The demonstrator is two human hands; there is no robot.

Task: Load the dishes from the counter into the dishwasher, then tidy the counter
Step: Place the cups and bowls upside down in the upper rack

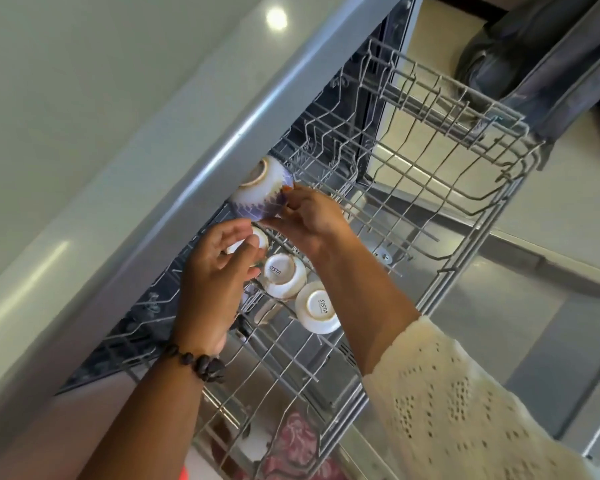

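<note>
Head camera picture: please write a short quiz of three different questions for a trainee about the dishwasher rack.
1. True or false: the cups in the upper rack stand base up.
2. Which hand grips the purple-patterned bowl? A) left B) right
3. Fill in: the left hand wears a beaded ____ at the wrist.

Key: 1 true; 2 B, the right hand pinches its rim; 3 bracelet.

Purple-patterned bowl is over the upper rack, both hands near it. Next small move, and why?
Probably lower the bowl upside down onto the rack beside the inverted cups. The right hand pinches its rim, base already up, and the left hand rests on a small cup just below.
</note>
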